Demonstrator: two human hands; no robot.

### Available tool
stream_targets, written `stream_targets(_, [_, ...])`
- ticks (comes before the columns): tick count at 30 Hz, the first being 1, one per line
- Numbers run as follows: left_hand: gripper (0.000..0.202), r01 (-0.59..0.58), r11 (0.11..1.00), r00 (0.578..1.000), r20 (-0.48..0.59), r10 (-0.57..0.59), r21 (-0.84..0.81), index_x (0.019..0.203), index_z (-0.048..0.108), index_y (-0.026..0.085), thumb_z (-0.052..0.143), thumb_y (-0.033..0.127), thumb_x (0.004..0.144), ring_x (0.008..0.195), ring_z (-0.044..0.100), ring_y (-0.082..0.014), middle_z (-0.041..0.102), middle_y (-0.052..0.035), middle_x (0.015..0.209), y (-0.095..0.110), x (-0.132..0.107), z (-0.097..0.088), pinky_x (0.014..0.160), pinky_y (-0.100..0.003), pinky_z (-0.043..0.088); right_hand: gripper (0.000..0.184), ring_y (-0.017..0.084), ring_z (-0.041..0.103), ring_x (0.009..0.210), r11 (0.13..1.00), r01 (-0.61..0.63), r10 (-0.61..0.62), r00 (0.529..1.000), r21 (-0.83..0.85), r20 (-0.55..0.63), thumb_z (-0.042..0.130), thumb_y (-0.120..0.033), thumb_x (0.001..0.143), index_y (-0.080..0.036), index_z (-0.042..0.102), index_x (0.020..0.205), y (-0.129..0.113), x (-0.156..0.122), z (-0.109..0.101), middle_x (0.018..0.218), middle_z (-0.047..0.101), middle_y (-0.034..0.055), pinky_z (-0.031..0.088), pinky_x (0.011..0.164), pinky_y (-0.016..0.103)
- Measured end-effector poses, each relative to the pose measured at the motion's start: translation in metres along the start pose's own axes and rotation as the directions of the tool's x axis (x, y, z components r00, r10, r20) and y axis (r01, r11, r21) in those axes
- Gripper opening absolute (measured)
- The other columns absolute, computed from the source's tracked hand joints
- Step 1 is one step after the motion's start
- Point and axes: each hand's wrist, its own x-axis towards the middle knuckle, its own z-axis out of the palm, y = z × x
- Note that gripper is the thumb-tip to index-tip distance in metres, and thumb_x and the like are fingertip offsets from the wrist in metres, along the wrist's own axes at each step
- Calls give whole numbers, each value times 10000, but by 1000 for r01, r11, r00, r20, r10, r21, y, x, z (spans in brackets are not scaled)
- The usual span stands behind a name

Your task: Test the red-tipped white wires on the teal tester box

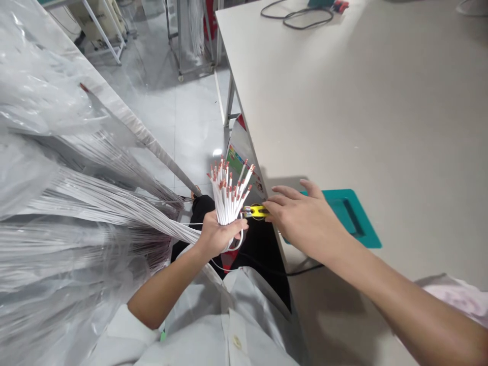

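Note:
My left hand is closed around a thick bundle of white wires, just below their ends. The wire tips are copper-brown and fan upward, and one white wire loops below my thumb. Right beside the bundle, a small yellow tool with a metallic tip points left toward the wires. My right hand has this tool at its index fingertip, with the thumb hidden and the other fingers loosely extended. A teal tray-like plate lies on the table under my right hand.
The pale table fills the right side, with a black cable at its far edge. Long white wires under clear plastic lie at left. A wheeled rack stands behind. Pink-white cloth lies at lower right.

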Motion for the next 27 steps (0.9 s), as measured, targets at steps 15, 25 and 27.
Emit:
stream_targets(15, [247, -148, 908, 988, 30, 149, 393, 823, 684, 116, 702, 258, 622, 504, 526, -131, 620, -13, 577, 1, 10, 2, 498, -244, 425, 180, 302, 568, 1001, 1000, 4, -6, 999, 28, 50, 479, -90, 793, -165, 640, 822, 5, -2, 0, 866, 690, 105, 215, 954, 619])
stream_targets(25, [221, -136, 925, 988, -24, 154, 354, 789, 660, 139, 700, 289, 631, 527, 533, -127, 608, 7, 609, -10, 9, -3, 527, -241, 437, 436, 318, 545, 1039, 1000, -14, 14, 1000, 11, 27, 628, -331, 782, -177, 544, 1181, 5, -3, 11, 1040, 663, 125, 196, 954, 686])
stream_targets(27, [217, -138, 931, 988, -16, 152, 339, 781, 654, 137, 702, 288, 632, 519, 529, -125, 599, 10, 594, -9, 8, -5, 526, -243, 438, 449, 321, 557, 1021, 999, -17, 16, 1000, 29, 21, 617, -385, 789, -170, 553, 1178, 7, -3, 11, 1012, 673, 129, 203, 951, 685])
